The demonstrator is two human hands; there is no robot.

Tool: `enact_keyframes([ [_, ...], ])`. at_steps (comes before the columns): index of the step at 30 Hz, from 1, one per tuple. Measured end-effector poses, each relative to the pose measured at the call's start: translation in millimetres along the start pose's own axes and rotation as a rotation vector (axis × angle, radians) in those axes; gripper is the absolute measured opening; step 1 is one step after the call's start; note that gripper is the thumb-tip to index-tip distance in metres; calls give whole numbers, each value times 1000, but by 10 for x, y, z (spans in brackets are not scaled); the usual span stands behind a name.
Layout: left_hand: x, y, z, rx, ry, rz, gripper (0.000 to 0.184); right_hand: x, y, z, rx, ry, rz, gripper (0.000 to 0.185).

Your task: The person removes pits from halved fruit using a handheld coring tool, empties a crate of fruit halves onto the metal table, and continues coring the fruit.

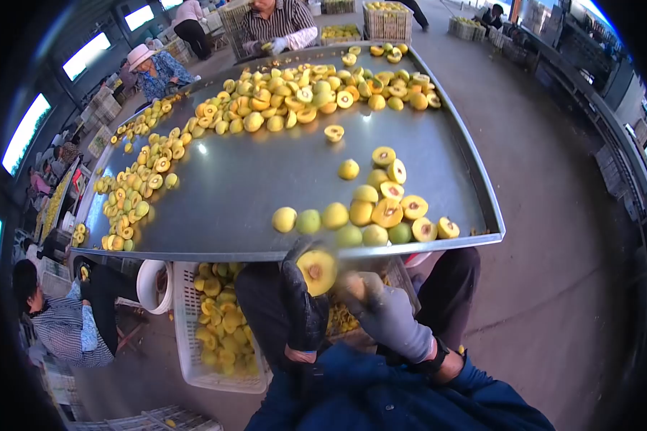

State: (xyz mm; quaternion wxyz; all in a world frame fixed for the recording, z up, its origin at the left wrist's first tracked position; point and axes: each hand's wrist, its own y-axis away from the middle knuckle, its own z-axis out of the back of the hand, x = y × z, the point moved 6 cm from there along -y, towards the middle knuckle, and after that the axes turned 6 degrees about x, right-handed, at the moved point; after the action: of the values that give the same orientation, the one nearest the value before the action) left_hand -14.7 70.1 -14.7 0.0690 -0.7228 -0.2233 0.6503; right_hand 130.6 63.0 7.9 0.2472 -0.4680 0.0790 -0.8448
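Observation:
My left hand (pixel 297 302), in a dark glove, is closed around a halved yellow peach (pixel 316 271). The cut face with the brown pit points up toward me. Just to its right is my right hand (pixel 382 309), in a grey-white glove, its fingers curled and smeared by motion. Whatever it may grip cannot be made out. Both hands are over my lap at the near edge of the metal table (pixel 251 190). Beyond them on the tabletop lies a small group of peach halves (pixel 388 212), some cut side up with pits showing.
A long heap of peach halves (pixel 273 100) curves along the table's far and left sides. Below the table stand a white crate (pixel 187 345) of peach pieces and a white bucket (pixel 151 287). Co-workers sit at the far side and left; more crates (pixel 387 23) stand behind.

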Motion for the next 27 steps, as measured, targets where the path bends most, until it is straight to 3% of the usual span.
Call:
enact_keyframes([
  [3, -204, -14, -67, 68, -193, 4, 44, 145, 3, -47, 144, 44, 21, 32],
  [11, -305, 102, -96, -110, -82, 141, 43, -13, 99, -277, 236, 106, -22, 31],
  [15, -498, 36, -83, -136, -390, 57, 42, -14, 109, -285, 250, 171, -31, 36],
  [17, -378, 51, -5, -109, -399, 33, 44, -48, 117, -306, 268, 164, -39, 34],
  [20, -283, 66, 53, -136, -466, 41, 49, -89, 130, -375, 335, 234, -59, 24],
  [24, -337, 83, 63, -182, -661, 29, 50, -116, 119, -420, 326, 62, -93, 13],
  [27, -362, 84, 49, -190, -754, -30, 49, -47, 52, -347, 328, 2, -50, 25],
])
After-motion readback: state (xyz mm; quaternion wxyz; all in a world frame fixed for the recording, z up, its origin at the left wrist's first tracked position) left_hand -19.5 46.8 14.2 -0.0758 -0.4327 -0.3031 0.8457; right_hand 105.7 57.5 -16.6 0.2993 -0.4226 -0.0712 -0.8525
